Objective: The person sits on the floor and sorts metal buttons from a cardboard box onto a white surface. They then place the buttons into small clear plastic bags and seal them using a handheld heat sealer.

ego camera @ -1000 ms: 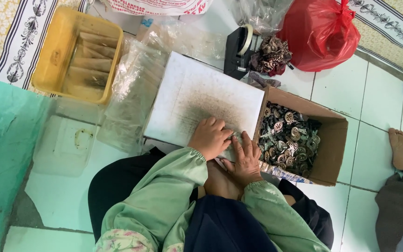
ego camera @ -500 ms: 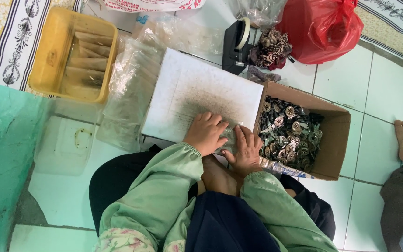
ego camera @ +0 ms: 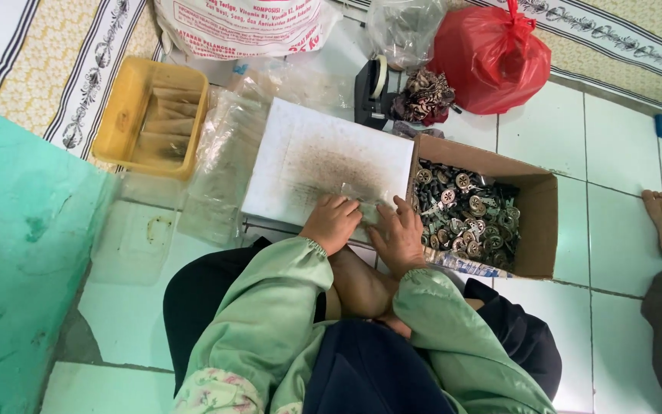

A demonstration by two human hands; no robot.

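Our hands have slid slightly toward the white board's (ego camera: 323, 157) near edge.
Left hand (ego camera: 333, 222) and right hand (ego camera: 400, 236) pinch a small clear packet (ego camera: 368, 208); we press it flat, fingers close together.

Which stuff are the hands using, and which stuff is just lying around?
In use:
left hand
right hand
small clear bag
white board
box of metal pieces

Lying about:
yellow tray
tape dispenser
red bag

L hand (ego camera: 332, 223) palm down, fingers curled, R hand (ego camera: 398, 236) beside it, fingers spread, both forearms bent inward
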